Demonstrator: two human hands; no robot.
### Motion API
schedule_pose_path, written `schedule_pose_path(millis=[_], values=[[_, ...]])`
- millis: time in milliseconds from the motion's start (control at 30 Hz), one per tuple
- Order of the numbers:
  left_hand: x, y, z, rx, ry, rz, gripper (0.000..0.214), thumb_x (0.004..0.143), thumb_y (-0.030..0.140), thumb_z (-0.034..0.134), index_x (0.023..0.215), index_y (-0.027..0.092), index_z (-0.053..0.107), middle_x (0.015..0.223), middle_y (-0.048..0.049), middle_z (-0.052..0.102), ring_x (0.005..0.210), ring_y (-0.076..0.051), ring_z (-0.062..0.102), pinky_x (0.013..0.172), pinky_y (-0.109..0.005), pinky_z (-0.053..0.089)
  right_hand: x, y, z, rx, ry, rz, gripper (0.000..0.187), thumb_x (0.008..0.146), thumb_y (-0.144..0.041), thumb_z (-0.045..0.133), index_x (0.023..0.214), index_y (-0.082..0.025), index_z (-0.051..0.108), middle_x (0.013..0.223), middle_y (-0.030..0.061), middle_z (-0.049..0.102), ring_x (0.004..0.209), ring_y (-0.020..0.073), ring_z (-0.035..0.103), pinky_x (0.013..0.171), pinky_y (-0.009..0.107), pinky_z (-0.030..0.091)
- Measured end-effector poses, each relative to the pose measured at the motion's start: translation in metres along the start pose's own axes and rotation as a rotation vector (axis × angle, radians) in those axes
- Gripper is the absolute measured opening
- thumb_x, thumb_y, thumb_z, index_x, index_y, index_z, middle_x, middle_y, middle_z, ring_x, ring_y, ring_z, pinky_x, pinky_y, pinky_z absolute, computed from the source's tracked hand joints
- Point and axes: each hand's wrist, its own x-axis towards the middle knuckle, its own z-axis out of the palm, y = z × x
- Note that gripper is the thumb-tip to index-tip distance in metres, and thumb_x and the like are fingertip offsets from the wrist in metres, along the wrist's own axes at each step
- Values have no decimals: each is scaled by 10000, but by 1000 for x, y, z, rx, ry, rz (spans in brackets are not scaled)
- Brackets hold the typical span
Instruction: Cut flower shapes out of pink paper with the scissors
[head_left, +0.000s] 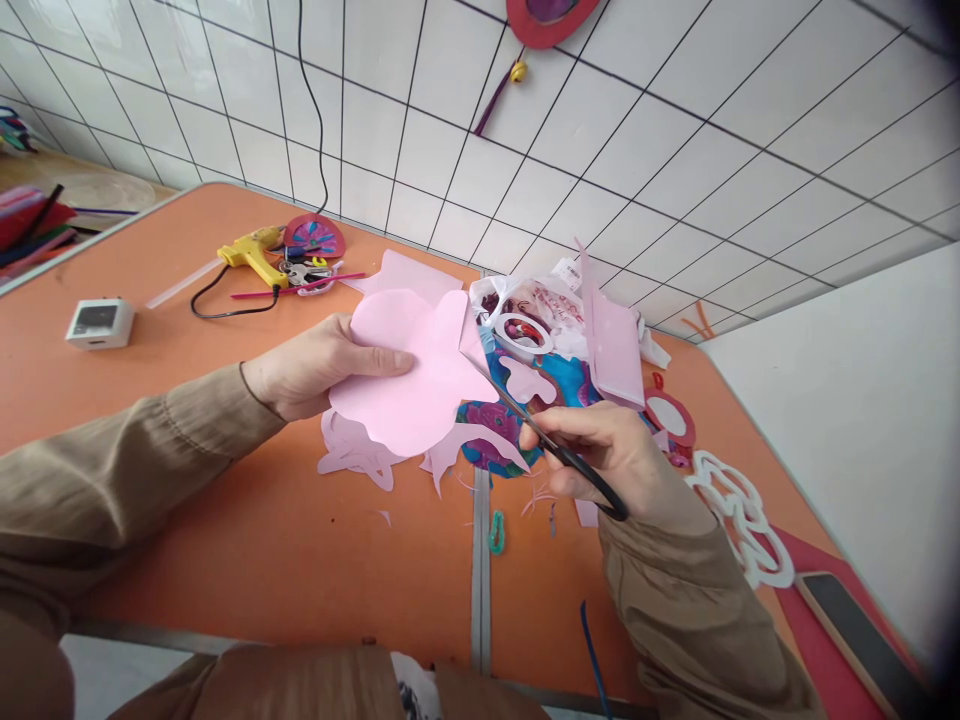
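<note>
Between thumb and fingers, my left hand (307, 365) grips a pink sheet (409, 385) with a wavy, petal-like outline. My right hand (607, 450) is closed round the black handles of a pair of scissors (517, 405), whose blades point up and left to a notch in the sheet's right side. Below the sheet lie curled pink offcuts (360, 455) and a jagged pink strip (480, 440). A small pink wavy cutout (527, 380) rests on blue-and-purple patterned fabric (495, 425) just beyond the scissors.
A yellow glue gun (255, 258) lies at the back left, near a white box-shaped device (101, 323). Behind the scissors are a plastic bag (551, 310) and a folded pink sheet (611, 345). White ring cutouts (742, 515) and a phone (855, 635) lie at the right.
</note>
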Motion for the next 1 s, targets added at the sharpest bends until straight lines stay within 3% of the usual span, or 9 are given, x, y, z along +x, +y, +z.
schedule_pose_path(millis=[300,533,833,1000], values=[[-1,0,0,13,-23,-1,168,683,177,843,831,142,773,758,-77,775,687,-247,744,666,-346,640,-1,3,-1,108,-70,32,541,715,-645,746,860,-131,656,532,-33,471,442,76,374,414,211,305],[-4,-2,4,77,6,103,242,656,223,876,863,160,768,803,-63,787,710,-261,749,638,-340,641,1,-6,4,190,-124,110,665,674,-753,709,897,-131,634,605,13,557,517,117,481,451,224,381],[-5,-5,7,122,-20,102,205,671,243,863,846,178,778,770,-47,786,655,-242,741,575,-297,624,5,-2,7,151,-160,72,679,674,-776,689,886,-134,627,610,25,560,523,114,462,434,212,352],[-6,-4,10,110,-24,71,158,681,226,846,810,167,776,715,-49,768,641,-251,738,617,-337,636,4,-4,9,110,-99,79,698,652,-808,669,829,-134,631,566,11,535,487,107,431,428,229,330]])
